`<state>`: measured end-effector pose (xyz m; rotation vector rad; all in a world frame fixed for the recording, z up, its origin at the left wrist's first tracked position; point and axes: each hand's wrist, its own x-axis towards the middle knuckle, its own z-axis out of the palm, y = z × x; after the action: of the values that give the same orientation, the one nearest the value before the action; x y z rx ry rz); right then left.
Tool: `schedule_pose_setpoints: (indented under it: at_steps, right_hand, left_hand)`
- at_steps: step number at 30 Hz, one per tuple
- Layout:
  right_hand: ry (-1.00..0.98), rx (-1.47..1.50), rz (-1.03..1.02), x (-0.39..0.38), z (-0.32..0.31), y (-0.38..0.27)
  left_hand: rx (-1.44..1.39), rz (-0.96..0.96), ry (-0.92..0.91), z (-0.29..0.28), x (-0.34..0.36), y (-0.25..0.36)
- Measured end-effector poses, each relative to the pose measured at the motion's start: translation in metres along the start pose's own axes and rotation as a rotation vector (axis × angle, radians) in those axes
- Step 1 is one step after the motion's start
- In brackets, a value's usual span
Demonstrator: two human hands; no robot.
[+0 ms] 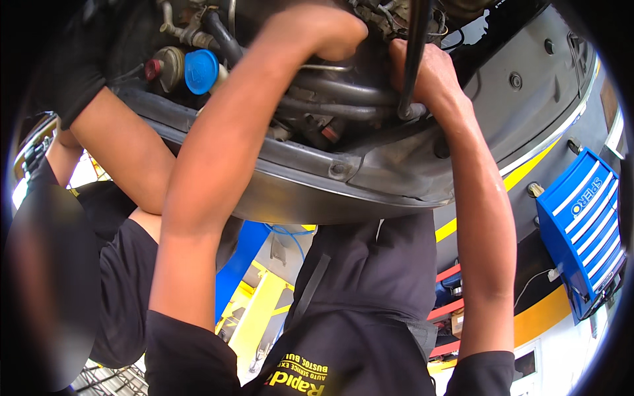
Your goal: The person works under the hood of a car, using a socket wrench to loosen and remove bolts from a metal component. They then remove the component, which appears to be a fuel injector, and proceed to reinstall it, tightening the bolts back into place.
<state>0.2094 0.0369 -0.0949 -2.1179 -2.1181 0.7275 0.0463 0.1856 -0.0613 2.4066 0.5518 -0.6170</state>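
Both my arms reach up into an open engine bay. My left hand is slightly blurred and looks curled closed above the dark hoses; whatever its fingers hold is hidden. To its right, my right hand is bent with its fingers closed close to a cluster of wiring and connectors. What lies between those fingers does not show. A slim black rod or hose runs down in front of the right hand. Left of my forearm are a round blue cap and a smaller red cap.
The car's front edge curves across in front of me. At the left, a co-worker's bare arm also reaches into the bay, close against my left arm. A blue tool cabinet stands at the right, and yellow metal framework shows below.
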Motion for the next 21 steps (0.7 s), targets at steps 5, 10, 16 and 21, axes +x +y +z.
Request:
schedule_pose_setpoints:
  at_steps: [5,10,16,21]
  right_hand:
    - [0.039,0.092,-0.029,0.001,-0.006,-0.008]
    - [0.082,0.147,-0.011,0.0,-0.012,-0.011]
    - [0.128,0.175,-0.055,-0.001,-0.006,-0.006]
    - [0.139,0.305,-0.152,0.002,-0.007,-0.006]
  left_hand:
    - [-0.325,-0.064,-0.068,-0.045,-0.046,-0.029]
    - [-0.263,-0.148,-0.063,-0.054,-0.054,-0.032]
    - [-0.369,-0.199,-0.076,-0.066,-0.053,-0.009]
    - [-0.41,-0.208,-0.066,-0.066,-0.057,-0.004]
